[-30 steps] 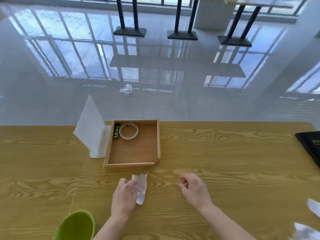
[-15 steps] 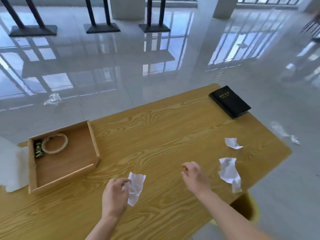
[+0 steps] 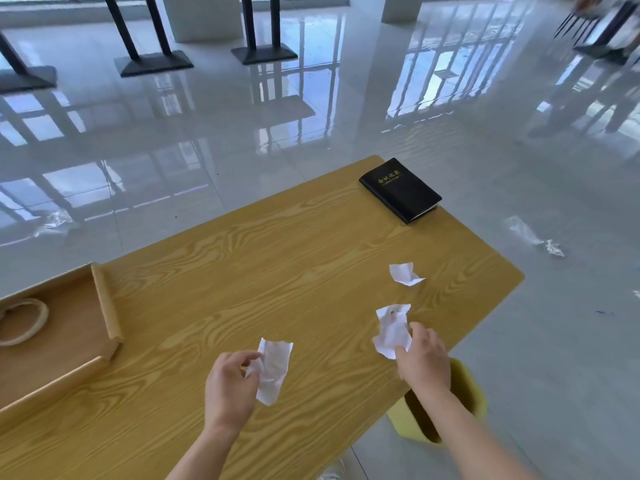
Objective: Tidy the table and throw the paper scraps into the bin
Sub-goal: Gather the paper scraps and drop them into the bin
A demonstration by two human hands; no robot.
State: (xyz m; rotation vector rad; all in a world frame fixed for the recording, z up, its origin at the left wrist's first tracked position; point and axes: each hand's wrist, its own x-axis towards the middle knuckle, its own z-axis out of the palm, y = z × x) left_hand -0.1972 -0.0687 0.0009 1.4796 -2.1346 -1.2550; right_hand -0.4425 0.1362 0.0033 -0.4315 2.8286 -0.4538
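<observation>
My left hand (image 3: pixel 230 388) pinches a crumpled white paper scrap (image 3: pixel 273 370) just above the wooden table (image 3: pixel 277 258). My right hand (image 3: pixel 424 362) has its fingers on the near edge of a second crumpled scrap (image 3: pixel 393 327) lying on the table. A third, smaller scrap (image 3: pixel 403 273) lies beyond it, nearer the table's right edge. A yellow-green bin (image 3: pixel 464 407) stands on the floor beside the table's right corner, partly hidden by my right forearm.
A black notebook (image 3: pixel 400 190) lies at the table's far right corner. A wooden tray (image 3: pixel 104 306) holding a tape ring (image 3: pixel 24 322) sits at the left. Crumpled bits of paper or plastic lie on the glossy floor (image 3: pixel 535 235).
The view has swung right, and the white sign beside the tray has left the frame. My right hand has moved right onto the second scrap. My left hand still holds its scrap.
</observation>
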